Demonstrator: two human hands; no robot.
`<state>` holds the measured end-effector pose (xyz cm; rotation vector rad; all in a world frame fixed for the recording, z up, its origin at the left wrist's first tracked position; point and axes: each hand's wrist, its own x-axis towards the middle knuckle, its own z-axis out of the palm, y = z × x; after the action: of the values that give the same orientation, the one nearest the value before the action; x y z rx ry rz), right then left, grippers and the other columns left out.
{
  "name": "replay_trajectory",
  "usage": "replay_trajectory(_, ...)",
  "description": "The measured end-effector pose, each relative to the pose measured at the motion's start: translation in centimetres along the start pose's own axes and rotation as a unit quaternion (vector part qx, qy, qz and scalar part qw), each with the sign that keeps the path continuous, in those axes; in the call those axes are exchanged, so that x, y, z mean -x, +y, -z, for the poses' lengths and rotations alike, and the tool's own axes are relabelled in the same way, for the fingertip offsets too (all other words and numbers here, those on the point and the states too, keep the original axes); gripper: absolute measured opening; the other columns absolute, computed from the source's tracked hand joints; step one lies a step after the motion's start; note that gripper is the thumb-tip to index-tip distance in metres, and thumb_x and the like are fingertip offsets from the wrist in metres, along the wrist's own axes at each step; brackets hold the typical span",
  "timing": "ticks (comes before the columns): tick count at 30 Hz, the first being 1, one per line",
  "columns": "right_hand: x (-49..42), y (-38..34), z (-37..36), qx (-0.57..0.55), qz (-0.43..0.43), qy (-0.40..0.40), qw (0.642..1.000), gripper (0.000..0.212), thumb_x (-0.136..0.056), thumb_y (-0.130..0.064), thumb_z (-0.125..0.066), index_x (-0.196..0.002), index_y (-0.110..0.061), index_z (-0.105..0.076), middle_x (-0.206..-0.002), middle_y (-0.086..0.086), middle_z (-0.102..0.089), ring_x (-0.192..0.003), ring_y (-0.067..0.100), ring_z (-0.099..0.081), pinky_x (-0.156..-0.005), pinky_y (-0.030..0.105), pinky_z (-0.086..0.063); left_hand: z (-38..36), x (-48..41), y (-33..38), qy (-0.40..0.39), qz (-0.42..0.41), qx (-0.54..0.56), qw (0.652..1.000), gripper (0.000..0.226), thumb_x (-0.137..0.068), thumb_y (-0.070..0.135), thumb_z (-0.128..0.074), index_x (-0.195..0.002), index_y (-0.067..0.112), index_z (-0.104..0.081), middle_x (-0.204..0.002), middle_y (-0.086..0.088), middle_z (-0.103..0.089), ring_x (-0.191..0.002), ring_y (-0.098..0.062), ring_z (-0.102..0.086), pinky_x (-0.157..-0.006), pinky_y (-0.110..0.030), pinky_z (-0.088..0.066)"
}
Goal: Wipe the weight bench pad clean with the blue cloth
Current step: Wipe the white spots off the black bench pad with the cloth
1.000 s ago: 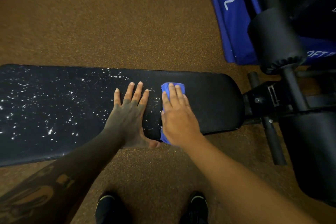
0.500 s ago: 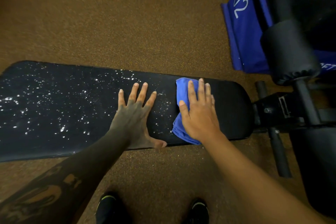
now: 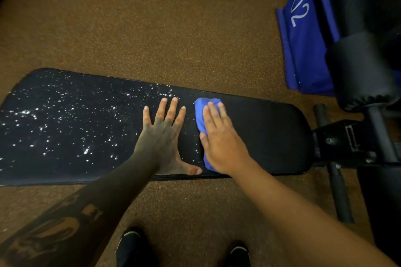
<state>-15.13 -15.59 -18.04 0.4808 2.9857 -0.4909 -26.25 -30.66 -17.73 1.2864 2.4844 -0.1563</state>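
The black weight bench pad (image 3: 271,136) lies lengthwise across the view over a brown speckled floor (image 3: 152,28); its left stretch is scattered with white specks (image 3: 65,125), thick at the far left and thinning toward the middle, while the right end past the hands looks plain black. The blue cloth (image 3: 200,115) sits bunched on the pad a little right of centre; the right hand (image 3: 221,141) presses flat on top of it, fingers (image 3: 213,112) extended and close together, palm down, so that the cloth shows only beyond the fingertips, along the thumb side and as a small corner near the pad's near edge; the hand pins the cloth by pressure rather than closing round it. The left hand (image 3: 161,136) rests just beside it on the bare pad, palm down, fingers spread wide and released, thumb stretched along the near edge toward the cloth's lower corner; thumb tip and cloth are very near, and contact cannot be told. Both forearms reach in from the bottom of the view; the left one bears dark markings. Two dark shoes (image 3: 132,247) stand on the floor below the pad. To the right, a black frame (image 3: 347,141) joins the pad's end; a black roller pad (image 3: 364,71) stands above it, and a blue panel (image 3: 303,50) with white lettering lies behind.
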Motion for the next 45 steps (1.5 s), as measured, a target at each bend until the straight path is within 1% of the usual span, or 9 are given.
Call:
replay_trajectory(6,-3.6,-0.3,0.0,-0.016,-0.091,0.025,0.995,0.061,-0.099,-0.026,-0.031,-0.15,-0.003,-0.007,-0.161,0.015,-0.001,-0.148,0.028,0.007,-0.12,0.044,-0.008,0.0,0.5,-1.4,-0.012,0.006,-0.003,1.0,0.166,-0.033,0.114,-0.023,-0.156,0.012,0.022,-0.164,-0.014,0.03,-0.152,-0.036,0.026,-0.121,-0.068,0.002)
replay_trajectory(12,-0.8,-1.9,-0.8,-0.022,-0.059,0.021,0.998,0.062,-0.099,-0.025,-0.031,-0.15,-0.003,-0.004,-0.161,0.014,0.0,-0.148,0.027,0.008,-0.121,0.042,-0.007,-0.1,0.6,-1.6,-0.016,0.0,-0.01,1.0,0.163,-0.034,0.113,-0.022,-0.152,0.012,0.029,-0.162,-0.015,0.034,-0.151,-0.036,0.029,-0.12,-0.068,0.002)
replay_trajectory(16,-5.6,-2.1,-0.5,-0.048,-0.138,0.037,0.989,0.06,-0.099,-0.023,-0.031,-0.149,-0.001,-0.007,-0.16,0.016,-0.002,-0.148,0.031,0.006,-0.12,0.043,-0.005,-0.1,0.7,-2.0,-0.016,0.003,-0.016,1.0,0.165,-0.033,0.113,-0.02,-0.154,0.011,0.026,-0.163,-0.016,0.031,-0.151,-0.037,0.028,-0.12,-0.069,0.002)
replay_trajectory(21,-1.7,-2.6,-0.8,-0.019,-0.019,0.008,1.0,0.06,-0.099,-0.023,-0.03,-0.15,-0.001,-0.007,-0.161,0.014,-0.001,-0.148,0.027,0.01,-0.121,0.042,-0.006,-0.2,0.8,-2.4,-0.014,-0.003,-0.014,1.0,0.162,-0.034,0.113,-0.019,-0.148,0.011,0.033,-0.163,-0.015,0.032,-0.151,-0.037,0.028,-0.12,-0.068,0.001)
replay_trajectory(26,-6.5,-2.9,-0.4,-0.043,-0.103,0.021,0.994,0.059,-0.099,-0.021,-0.03,-0.149,0.001,-0.009,-0.16,0.018,-0.002,-0.148,0.03,0.007,-0.12,0.042,-0.004,-0.3,0.8,-2.6,-0.014,-0.007,-0.014,1.0,0.164,-0.034,0.114,-0.023,-0.151,0.011,0.029,-0.163,-0.014,0.032,-0.151,-0.036,0.028,-0.121,-0.067,0.003)
replay_trajectory(31,-3.3,-3.1,-0.7,-0.011,0.008,-0.009,1.0,0.058,-0.1,-0.022,-0.028,-0.15,-0.002,-0.007,-0.161,0.014,0.0,-0.148,0.026,0.01,-0.121,0.042,-0.007,0.0,0.8,-3.0,-0.012,0.002,-0.012,1.0,0.164,-0.035,0.113,-0.023,-0.15,0.01,0.03,-0.163,-0.015,0.032,-0.151,-0.036,0.028,-0.121,-0.067,0.002)
replay_trajectory(36,-6.0,-3.2,-0.4,-0.034,-0.08,0.009,0.996,0.058,-0.099,-0.019,-0.029,-0.149,0.0,-0.007,-0.161,0.016,0.002,-0.148,0.028,0.009,-0.121,0.043,-0.004,0.1,1.2,-3.8,-0.019,0.029,-0.002,0.999,0.167,-0.032,0.114,-0.022,-0.154,0.01,0.025,-0.163,-0.015,0.031,-0.151,-0.036,0.028,-0.12,-0.068,0.001)
replay_trajectory(41,-6.8,-4.7,-0.8,-0.01,-0.018,-0.019,1.0,0.061,-0.099,-0.021,-0.033,-0.15,-0.001,-0.006,-0.161,0.015,0.003,-0.147,0.027,0.011,-0.121,0.041,-0.005,0.0,1.5,-4.0,-0.008,0.032,0.001,0.999,0.164,-0.035,0.112,-0.021,-0.155,0.009,0.022,-0.164,-0.016,0.03,-0.152,-0.035,0.026,-0.121,-0.067,0.003)
replay_trajectory(45,-4.6,-3.8,0.8,-0.027,-0.005,0.018,0.999,0.066,-0.098,-0.034,-0.034,-0.152,-0.017,0.0,-0.161,0.01,0.01,-0.147,0.025,0.012,-0.119,0.041,-0.001,0.2,1.8,-5.1,0.001,0.039,0.011,0.999,0.164,-0.035,0.113,-0.024,-0.155,0.012,0.024,-0.164,-0.015,0.03,-0.152,-0.036,0.026,-0.12,-0.068,0.003)
